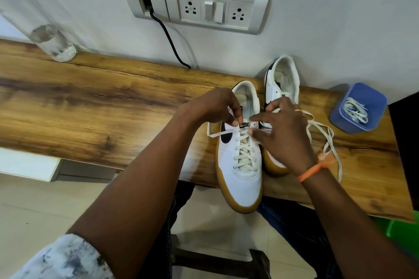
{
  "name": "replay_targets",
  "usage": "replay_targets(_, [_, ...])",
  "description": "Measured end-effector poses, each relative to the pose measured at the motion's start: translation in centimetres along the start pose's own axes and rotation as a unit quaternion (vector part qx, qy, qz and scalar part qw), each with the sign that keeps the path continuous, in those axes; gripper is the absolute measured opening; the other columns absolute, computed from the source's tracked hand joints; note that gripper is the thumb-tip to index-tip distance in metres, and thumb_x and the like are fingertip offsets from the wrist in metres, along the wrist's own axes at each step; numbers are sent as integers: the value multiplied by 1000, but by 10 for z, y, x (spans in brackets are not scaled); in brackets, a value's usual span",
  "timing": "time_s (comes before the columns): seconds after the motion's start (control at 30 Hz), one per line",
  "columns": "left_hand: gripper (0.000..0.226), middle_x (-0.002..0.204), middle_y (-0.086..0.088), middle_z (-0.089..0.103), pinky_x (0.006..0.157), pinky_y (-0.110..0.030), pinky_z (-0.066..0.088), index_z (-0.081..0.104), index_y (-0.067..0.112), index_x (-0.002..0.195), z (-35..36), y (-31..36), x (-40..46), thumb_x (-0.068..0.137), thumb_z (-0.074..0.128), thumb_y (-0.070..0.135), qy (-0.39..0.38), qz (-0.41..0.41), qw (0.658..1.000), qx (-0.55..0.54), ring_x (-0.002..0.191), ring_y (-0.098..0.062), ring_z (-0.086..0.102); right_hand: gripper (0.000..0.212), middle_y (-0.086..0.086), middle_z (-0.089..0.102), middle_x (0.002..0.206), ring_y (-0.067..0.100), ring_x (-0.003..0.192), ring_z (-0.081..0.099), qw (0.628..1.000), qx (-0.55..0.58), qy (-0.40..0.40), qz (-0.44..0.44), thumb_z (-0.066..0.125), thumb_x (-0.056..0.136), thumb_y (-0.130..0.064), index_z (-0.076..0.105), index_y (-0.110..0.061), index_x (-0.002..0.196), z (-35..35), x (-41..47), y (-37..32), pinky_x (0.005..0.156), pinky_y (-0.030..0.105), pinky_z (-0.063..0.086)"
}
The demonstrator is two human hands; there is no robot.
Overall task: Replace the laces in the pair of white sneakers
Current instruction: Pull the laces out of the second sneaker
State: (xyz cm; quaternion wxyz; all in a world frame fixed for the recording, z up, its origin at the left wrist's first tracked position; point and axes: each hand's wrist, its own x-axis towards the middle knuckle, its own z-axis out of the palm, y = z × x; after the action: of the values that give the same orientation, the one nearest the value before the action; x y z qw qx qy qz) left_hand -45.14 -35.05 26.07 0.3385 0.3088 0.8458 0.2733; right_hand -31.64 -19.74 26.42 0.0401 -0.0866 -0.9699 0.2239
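Currently lacing near sneaker (238,165) at top eyelets; pair sits on tabletop (90,106), toes over the front edge.
Sneakers: light, stiff gum sole, soft upper; steady by the collar or sole. Far sneaker (282,79) just beside, partly hidden by right hand. Lace (243,152): flat, limp, low-slip; best held near the tip. Left hand (217,106) pinches the lace end at the top left eyelet. Right hand (281,127) fingers loosely curled at the opposite eyelet; can't tell if it grips lace. Loose lace (326,138) trails right; spare laces in blue cup (358,106).
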Motion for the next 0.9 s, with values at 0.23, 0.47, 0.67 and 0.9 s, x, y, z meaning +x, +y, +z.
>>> replay_targets(0.23, [14, 105, 7, 69, 78, -25, 38, 79, 21, 91, 0, 1, -1, 79, 80, 13, 3, 5, 1000, 13, 91, -5, 55, 8, 3, 47, 102, 29, 101, 49, 998, -60, -4, -7, 73, 80, -13, 74, -22, 80, 5, -1, -9, 80, 37, 30])
replay_targets(0.47, [14, 109, 4, 70, 76, -26, 41, 79, 20, 92, 1, 3, -1, 79, 80, 13, 3, 5, 1000, 19, 94, -9, 56, 16, -2, 42, 105, 23, 107, 48, 992, 22, -11, 120, 71, 85, -27, 63, -39, 78, -35, -10, 51, 94, 54, 41])
replay_targets(0.67, [13, 86, 17, 64, 66, -21, 37, 79, 22, 89, 0, 1, -1, 80, 80, 13, 3, -1, 1000, 12, 77, 1, 52, 21, 1, 45, 119, 30, 115, 46, 1000, 18, -11, 19, 79, 76, -33, 75, -33, 96, 1, -1, 6, 95, 45, 39])
replay_targets(0.9, [13, 94, 11, 66, 70, -23, 40, 79, 21, 91, 0, 2, -1, 79, 80, 14, 2, 10, 1000, 20, 78, -1, 51, 8, 2, 52, 113, 31, 113, 46, 997, -68, 29, 21, 74, 79, -15, 72, -23, 80, 4, 0, -1, 84, 40, 27])
